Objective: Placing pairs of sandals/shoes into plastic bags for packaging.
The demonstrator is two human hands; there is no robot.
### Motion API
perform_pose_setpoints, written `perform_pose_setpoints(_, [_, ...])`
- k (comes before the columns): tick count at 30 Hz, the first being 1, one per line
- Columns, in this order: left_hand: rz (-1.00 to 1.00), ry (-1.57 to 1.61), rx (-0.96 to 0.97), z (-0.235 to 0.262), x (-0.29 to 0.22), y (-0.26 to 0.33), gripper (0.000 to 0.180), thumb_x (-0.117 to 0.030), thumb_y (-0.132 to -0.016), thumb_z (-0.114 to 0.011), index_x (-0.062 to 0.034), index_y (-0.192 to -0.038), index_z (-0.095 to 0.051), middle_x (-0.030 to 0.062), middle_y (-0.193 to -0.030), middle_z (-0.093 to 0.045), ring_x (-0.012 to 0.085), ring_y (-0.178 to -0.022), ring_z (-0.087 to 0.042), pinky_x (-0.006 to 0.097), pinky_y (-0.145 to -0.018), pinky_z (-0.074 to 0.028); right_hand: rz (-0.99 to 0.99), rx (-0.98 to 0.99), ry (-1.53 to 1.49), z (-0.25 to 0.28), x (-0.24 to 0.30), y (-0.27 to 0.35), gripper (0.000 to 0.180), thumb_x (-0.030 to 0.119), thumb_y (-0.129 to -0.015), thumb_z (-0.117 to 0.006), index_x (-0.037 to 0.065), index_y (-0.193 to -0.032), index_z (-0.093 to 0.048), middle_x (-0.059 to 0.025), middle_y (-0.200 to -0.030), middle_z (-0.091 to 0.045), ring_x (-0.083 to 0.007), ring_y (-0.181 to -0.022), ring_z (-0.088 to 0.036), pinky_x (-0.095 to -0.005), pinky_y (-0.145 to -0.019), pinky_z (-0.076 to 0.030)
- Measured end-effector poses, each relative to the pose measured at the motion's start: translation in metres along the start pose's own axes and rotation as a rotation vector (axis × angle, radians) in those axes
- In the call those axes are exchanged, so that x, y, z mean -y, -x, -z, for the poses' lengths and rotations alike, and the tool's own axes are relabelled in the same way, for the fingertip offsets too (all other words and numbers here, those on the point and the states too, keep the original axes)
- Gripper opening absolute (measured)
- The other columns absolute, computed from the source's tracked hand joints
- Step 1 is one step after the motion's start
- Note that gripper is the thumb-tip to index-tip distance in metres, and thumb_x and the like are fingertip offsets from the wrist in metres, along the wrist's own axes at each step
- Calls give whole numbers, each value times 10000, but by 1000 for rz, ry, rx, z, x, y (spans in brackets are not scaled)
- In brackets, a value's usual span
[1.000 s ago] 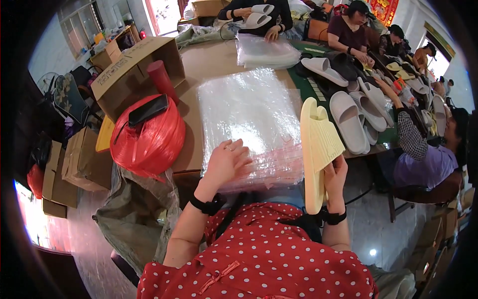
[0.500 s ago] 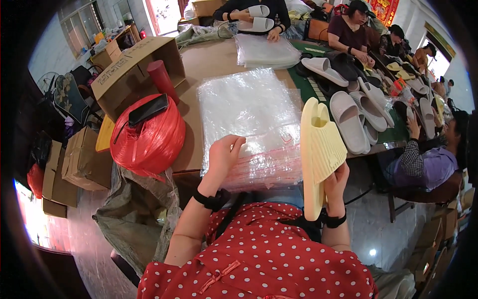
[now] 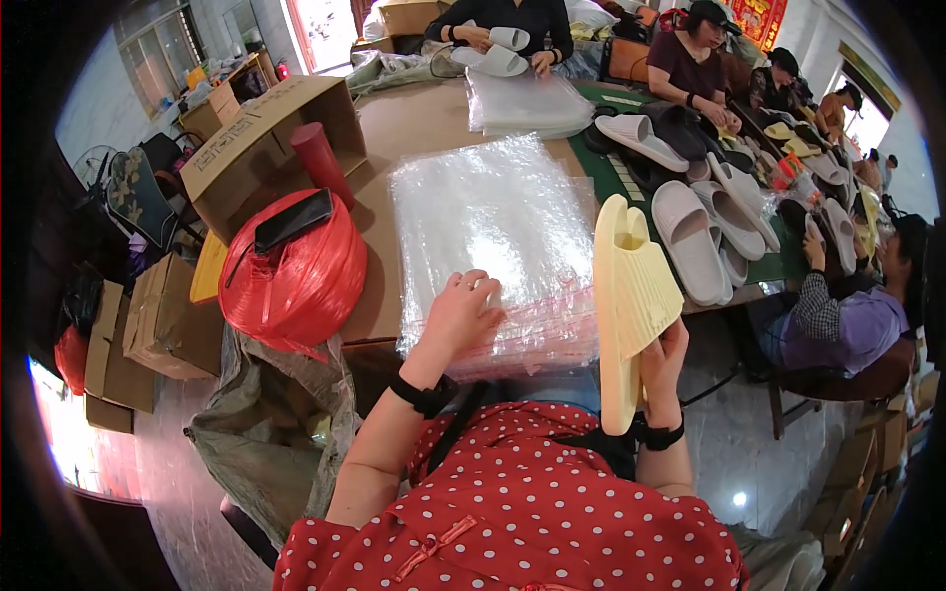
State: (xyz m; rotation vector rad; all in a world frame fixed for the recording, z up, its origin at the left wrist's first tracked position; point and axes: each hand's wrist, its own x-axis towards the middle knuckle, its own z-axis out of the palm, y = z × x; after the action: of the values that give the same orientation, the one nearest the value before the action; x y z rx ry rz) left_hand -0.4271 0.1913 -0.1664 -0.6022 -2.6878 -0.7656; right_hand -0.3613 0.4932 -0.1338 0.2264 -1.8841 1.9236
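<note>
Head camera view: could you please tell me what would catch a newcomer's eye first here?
Probably the pale yellow slipper, held upright in the right hand at the table's near edge. Beside it, the left hand rests on a stack of clear plastic bags. Further left sits a big red spool of twine with a dark phone-like thing on top.

A single fisheye view is looking steeply down from the person's head, close over a red polka-dot top filling the lower frame. It is facing forward along the table (image 3: 424, 118), which is running toward the upper centre. Straight edges are bending near the dark rim, and the far upper right is perhaps too distorted to read.
</note>
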Motion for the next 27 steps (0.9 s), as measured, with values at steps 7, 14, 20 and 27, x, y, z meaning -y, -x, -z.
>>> perform_pose_setpoints(7, [57, 14, -125, 6, -6, -11, 103, -159, -843, -647, -90, -893, -706, 67, -982, -687, 322, -933, -619, 417, -791, -532, -98, 266, 136, -22, 15, 11, 227, 67, -897, -656, -42, -1096, -650, -33, -941, -694, -84, -834, -614, -252, -732, -502])
perform_pose_setpoints(14, [138, 237, -175, 32, -6, -33, 137, -166, -893, -671, -64, -948, -745, 108, -851, -651, 254, -746, -620, 349, -673, -490, -46, 621, 483, -33, 24, 11, 224, 189, -850, -706, -6, -952, -662, -155, -739, -633, -256, -603, -589, -356, -592, -472])
perform_pose_setpoints(20, [-10, 399, -132, 50, -24, -26, 134, -93, -863, -692, -69, -980, -754, 96, -803, -618, 225, -731, -604, 320, -654, -477, 115, 457, 914, -34, 20, 1, 308, 287, -890, -669, 19, -777, -565, -190, -728, -614, -397, -677, -613, -484, -604, -465])
perform_pose_setpoints(27, [-233, 426, -134, 44, -52, -16, 153, -51, -842, -704, -70, -987, -748, 89, -836, -620, 251, -775, -612, 331, -681, -492, 231, 376, 1047, -84, -13, -29, 280, 302, -934, -610, 34, -857, -586, -210, -762, -626, -419, -722, -623, -496, -645, -483])
